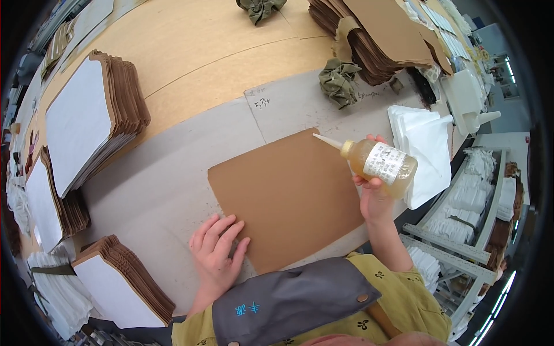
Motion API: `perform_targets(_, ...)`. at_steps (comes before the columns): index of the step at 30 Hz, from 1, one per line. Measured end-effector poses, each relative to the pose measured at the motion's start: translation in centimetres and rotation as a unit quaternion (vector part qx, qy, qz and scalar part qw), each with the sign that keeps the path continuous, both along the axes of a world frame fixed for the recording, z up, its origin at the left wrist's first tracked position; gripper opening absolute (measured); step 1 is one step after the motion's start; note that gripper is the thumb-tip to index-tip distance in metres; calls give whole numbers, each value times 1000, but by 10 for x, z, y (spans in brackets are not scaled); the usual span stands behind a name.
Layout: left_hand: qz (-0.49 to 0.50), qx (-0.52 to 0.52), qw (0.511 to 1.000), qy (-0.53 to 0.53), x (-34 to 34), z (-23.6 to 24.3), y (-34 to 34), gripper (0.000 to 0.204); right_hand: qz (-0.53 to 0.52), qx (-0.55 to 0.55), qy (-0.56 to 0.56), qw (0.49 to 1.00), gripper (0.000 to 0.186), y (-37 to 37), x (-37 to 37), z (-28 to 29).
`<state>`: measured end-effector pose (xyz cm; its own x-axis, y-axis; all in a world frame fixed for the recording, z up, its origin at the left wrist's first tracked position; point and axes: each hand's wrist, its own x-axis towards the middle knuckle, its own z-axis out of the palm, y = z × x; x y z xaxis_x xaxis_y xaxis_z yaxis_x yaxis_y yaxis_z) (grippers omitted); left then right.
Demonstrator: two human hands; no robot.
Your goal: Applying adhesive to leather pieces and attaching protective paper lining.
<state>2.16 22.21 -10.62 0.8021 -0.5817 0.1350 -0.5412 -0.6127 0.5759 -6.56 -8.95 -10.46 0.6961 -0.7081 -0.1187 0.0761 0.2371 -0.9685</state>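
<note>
An amber bottle (385,163) held above a brown sheet (288,202)

The bottle is gripped by the right hand (376,202), fingers wrapped around its body; its pale nozzle (327,140) is pointed left, at the sheet's far edge, though whether contact is made cannot be told. The left hand (216,254) is laid with fingers loosely spread at the sheet's left edge. Beneath, the desk (196,46) is partly covered by grey paper (156,196). White folded material (427,147) is placed at right.
</note>
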Motion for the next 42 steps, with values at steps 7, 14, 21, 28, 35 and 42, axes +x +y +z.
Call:
perform_targets(7, 1, 2, 1000, 5, 2, 4, 0, 38, 20, 4, 9, 1000, 118, 9, 2, -7)
perform_targets(14, -11, 0, 1000, 1, 5, 2, 2, 35, 73, 19, 39, 996, 124, 35, 19, -7)
perform_targets(21, -9, -2, 1000, -4, 4, 3, 4, 38, 142, 43, 22, 989, 118, 55, 36, -7)
perform_targets(28, -11, -13, 1000, 10, 4, 1, 8, 39, 220, -34, 23, 975, 113, 69, 52, -13)
perform_targets(35, -15, -29, 999, 18, 6, 3, 7, 39, 295, -88, 20, 951, 107, 81, 67, -18)
perform_targets(42, -37, -55, 998, 3, 5, -2, 9, 39, 247, 103, -16, 963, 113, 73, 69, 11)
